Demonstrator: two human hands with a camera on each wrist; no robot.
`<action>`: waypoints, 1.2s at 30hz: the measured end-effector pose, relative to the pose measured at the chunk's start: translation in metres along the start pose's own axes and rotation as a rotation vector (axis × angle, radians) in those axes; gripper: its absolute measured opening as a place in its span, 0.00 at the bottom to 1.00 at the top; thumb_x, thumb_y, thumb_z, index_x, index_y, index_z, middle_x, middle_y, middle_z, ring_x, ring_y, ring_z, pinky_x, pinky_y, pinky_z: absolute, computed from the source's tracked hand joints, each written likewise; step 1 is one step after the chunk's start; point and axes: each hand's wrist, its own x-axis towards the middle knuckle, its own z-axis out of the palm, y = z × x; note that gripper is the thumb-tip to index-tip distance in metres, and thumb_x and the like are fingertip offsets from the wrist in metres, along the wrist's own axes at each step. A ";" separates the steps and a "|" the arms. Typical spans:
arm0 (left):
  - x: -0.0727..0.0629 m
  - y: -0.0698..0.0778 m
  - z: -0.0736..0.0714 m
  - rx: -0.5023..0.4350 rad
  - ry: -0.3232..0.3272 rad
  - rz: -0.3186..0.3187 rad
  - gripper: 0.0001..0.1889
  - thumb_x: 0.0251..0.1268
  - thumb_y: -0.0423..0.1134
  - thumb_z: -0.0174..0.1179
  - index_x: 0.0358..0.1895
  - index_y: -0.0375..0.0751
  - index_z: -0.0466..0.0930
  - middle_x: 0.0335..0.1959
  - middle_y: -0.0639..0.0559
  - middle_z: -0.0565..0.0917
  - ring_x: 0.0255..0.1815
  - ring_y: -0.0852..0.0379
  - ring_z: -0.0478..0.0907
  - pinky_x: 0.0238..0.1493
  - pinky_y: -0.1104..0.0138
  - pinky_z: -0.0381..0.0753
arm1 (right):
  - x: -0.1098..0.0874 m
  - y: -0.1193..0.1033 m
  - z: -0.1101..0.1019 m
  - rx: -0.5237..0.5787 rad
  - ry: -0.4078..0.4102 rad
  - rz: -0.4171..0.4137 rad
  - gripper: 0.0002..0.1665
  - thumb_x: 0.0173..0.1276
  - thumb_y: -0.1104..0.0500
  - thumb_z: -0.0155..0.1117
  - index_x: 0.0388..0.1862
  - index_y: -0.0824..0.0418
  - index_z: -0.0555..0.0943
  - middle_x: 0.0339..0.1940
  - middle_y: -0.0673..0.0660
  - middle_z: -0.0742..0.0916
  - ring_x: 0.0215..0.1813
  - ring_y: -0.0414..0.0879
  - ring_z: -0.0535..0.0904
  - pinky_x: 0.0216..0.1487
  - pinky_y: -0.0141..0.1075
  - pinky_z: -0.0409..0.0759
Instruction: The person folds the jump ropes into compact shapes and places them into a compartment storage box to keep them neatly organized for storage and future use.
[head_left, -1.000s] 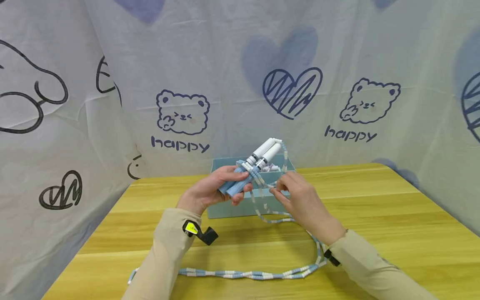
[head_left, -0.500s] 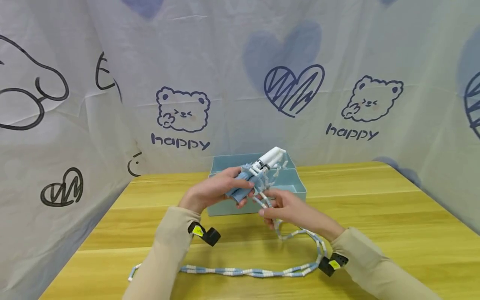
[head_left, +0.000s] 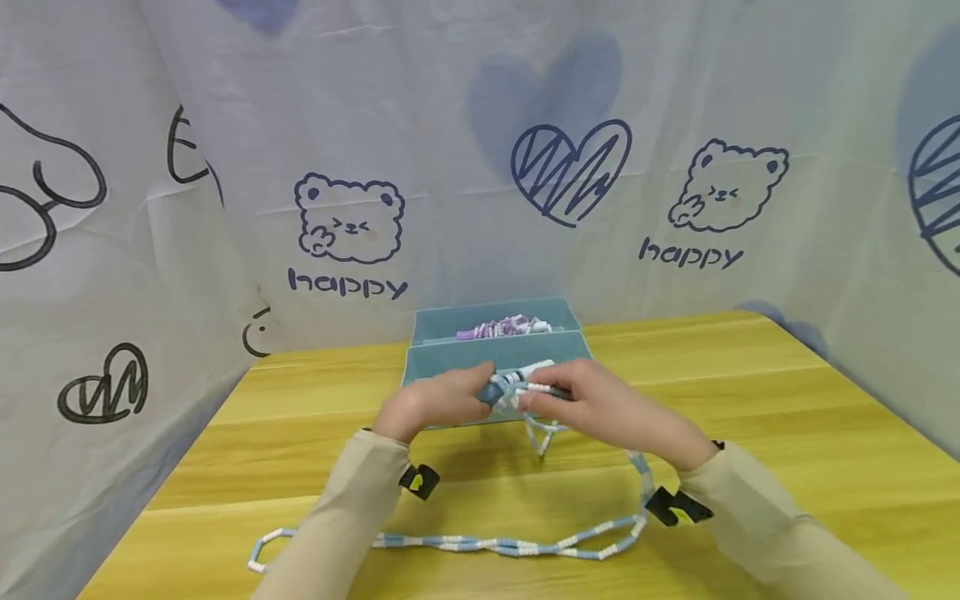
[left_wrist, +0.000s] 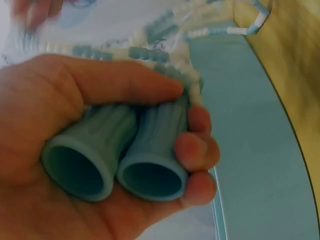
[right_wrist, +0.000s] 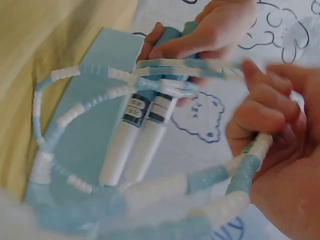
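My left hand (head_left: 438, 402) grips the two handles of a beaded jump rope side by side. In the left wrist view the hollow blue handle ends (left_wrist: 152, 177) face the camera, with the thumb lying across them. The white handle ends (right_wrist: 117, 155) point away from that hand in the right wrist view. Several turns of blue and white cord (right_wrist: 165, 85) wrap around the handles' middle. My right hand (head_left: 611, 408) holds a doubled length of the cord just right of the handles, its fingers curled round it. More cord (head_left: 480, 544) lies doubled along the table's front.
A light-blue box (head_left: 431, 360) with two compartments stands behind the hands, against the cloth-draped wall. Its rear compartment holds a purple and white beaded bundle (head_left: 510, 327). The wooden table (head_left: 315, 433) extends to both sides.
Both hands have come down in front of the box with the handles, which now lie flatter. The right hand let its grip shift and now draws cord beside the handles.
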 end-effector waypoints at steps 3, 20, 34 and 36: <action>0.003 0.006 0.006 0.040 -0.049 0.057 0.19 0.67 0.30 0.56 0.59 0.42 0.67 0.46 0.46 0.77 0.42 0.53 0.72 0.44 0.60 0.73 | 0.005 0.006 -0.001 0.131 0.103 -0.004 0.16 0.80 0.51 0.50 0.35 0.56 0.79 0.16 0.52 0.70 0.17 0.43 0.61 0.23 0.34 0.66; 0.007 0.005 0.009 -0.019 -0.025 0.174 0.16 0.69 0.50 0.61 0.53 0.47 0.76 0.32 0.57 0.77 0.29 0.60 0.72 0.33 0.66 0.73 | 0.011 0.017 0.007 0.385 0.135 -0.006 0.20 0.82 0.54 0.46 0.39 0.67 0.78 0.33 0.62 0.83 0.37 0.56 0.81 0.43 0.44 0.82; 0.001 -0.006 -0.004 0.023 -0.077 0.120 0.16 0.64 0.41 0.66 0.55 0.52 0.80 0.32 0.54 0.80 0.27 0.57 0.76 0.32 0.65 0.78 | -0.015 0.056 -0.059 0.273 0.225 0.191 0.15 0.70 0.54 0.65 0.51 0.61 0.83 0.17 0.51 0.70 0.17 0.42 0.61 0.20 0.32 0.64; -0.001 -0.009 -0.005 -0.028 -0.101 0.129 0.20 0.66 0.43 0.65 0.60 0.52 0.78 0.32 0.52 0.81 0.24 0.56 0.76 0.32 0.63 0.80 | -0.015 0.063 -0.063 0.266 0.227 0.196 0.17 0.71 0.52 0.64 0.53 0.61 0.82 0.16 0.51 0.68 0.17 0.43 0.60 0.19 0.34 0.63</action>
